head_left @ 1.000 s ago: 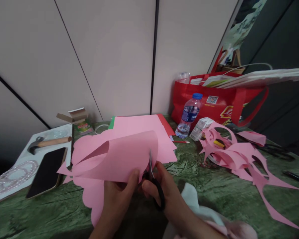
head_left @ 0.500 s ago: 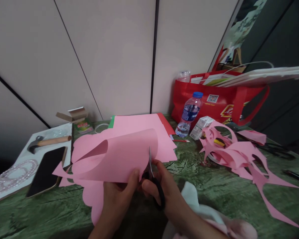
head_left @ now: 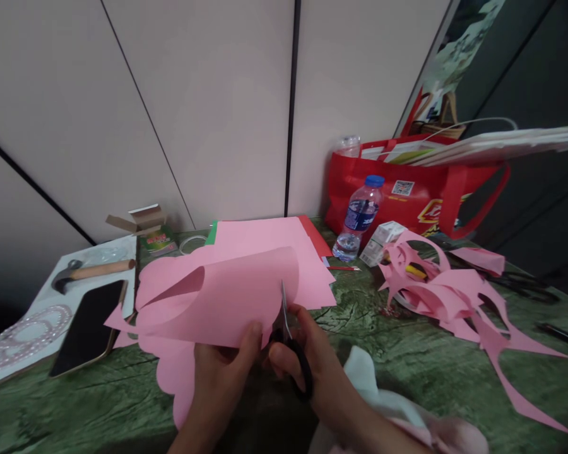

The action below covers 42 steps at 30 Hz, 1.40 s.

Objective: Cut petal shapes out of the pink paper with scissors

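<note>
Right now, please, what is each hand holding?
Left hand: closed on the curled pink sheet.
Right hand: closed on the black-handled scissors.

pink paper sheet (head_left: 236,296) curled over on itself, held in the hands above other pink paper, black-handled scissors (head_left: 291,353) pointing upward, blades at its right-hand edge

Pink covers the curled paper (head_left: 236,296) and the paper scraps (head_left: 454,296), while the bag (head_left: 383,183) is red with a black-and-white square code and yellow lettering. The tabletop (head_left: 373,328) is mottled green, probably marbled, and the bottle (head_left: 357,221) has a blue cap and a darker blue label.
</note>
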Tool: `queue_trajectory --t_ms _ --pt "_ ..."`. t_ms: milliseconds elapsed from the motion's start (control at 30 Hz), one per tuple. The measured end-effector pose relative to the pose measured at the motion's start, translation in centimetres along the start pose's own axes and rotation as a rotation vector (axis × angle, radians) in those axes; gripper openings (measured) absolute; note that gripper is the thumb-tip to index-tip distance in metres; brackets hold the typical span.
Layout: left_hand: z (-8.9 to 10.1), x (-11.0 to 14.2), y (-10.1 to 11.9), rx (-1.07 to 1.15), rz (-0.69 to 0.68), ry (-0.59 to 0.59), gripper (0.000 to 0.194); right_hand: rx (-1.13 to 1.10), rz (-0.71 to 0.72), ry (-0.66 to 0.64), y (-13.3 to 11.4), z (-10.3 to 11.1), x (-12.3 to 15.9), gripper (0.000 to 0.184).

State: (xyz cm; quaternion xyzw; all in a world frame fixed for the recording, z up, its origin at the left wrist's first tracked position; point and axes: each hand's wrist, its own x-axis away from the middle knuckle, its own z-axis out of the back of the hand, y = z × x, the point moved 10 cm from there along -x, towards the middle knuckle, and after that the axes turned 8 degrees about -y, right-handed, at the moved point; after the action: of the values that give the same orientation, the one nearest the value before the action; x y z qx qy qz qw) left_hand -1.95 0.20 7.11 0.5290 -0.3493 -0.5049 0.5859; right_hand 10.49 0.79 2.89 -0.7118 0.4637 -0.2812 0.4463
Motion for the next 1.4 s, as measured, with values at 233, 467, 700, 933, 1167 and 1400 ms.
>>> queue_trajectory --t_ms 233,467,700,933,1167,1400 --pt "0.0 0.2 0.0 -0.011 0.012 0.010 0.019 0.063 -0.018 -0.003 -0.3 -0.1 0.1 0.051" --pt "0.2 0.5 0.0 0.053 0.028 0.065 0.020 0.052 -0.002 -0.026 -0.4 -0.3 0.1 0.050" --pt "0.2 0.2 -0.7 0.047 0.058 0.015 0.025 0.069 0.016 -0.024 -0.4 -0.4 0.1 0.050" --pt "0.0 -0.1 -1.4 0.050 0.026 -0.058 0.024 0.068 -0.017 -0.011 -0.1 -0.2 0.1 0.044" --pt "0.4 -0.2 -2.1 0.119 0.041 -0.033 0.022 0.114 -0.019 -0.015 -0.3 -0.2 0.1 0.039" --pt "0.7 -0.2 -2.2 0.174 0.035 0.006 0.021 0.112 -0.008 -0.015 0.3 -0.1 0.1 0.041"
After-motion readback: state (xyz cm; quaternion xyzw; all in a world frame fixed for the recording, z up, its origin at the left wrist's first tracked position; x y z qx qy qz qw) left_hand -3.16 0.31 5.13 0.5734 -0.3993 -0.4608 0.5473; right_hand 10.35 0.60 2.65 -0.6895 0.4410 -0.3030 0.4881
